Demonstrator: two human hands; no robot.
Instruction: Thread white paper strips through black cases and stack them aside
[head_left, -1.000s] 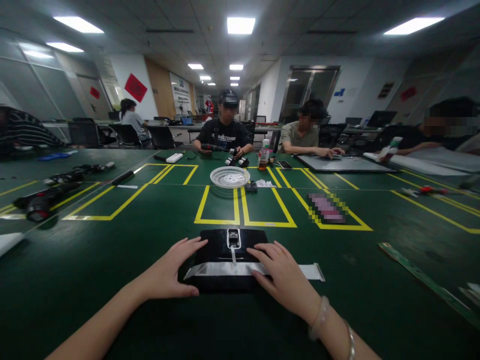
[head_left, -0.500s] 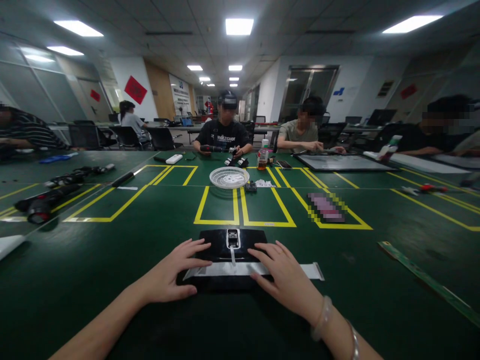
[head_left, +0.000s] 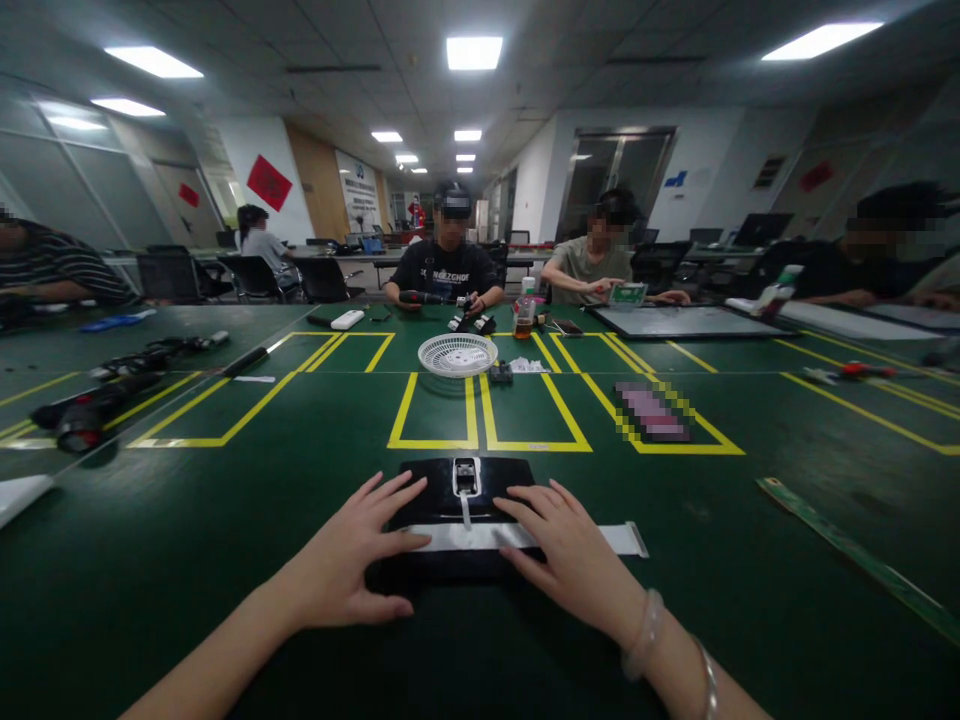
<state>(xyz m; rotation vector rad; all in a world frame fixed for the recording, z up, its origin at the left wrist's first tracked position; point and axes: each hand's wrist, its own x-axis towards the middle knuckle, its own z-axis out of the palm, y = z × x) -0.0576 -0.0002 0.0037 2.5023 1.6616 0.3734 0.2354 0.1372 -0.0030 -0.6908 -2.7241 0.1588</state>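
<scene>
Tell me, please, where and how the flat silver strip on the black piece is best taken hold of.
Perhaps pinch the flat silver strip lightly near its right end, coming from the right: it looks thin, and that end juts past the black piece, uncovered by the right hand, while the left hand hides its other end.

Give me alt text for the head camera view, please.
A person's left hand and right hand are spread over a black panel with a silvery strip across it, on a green table marked with yellow tape; a white basket and seated people are beyond.
</scene>
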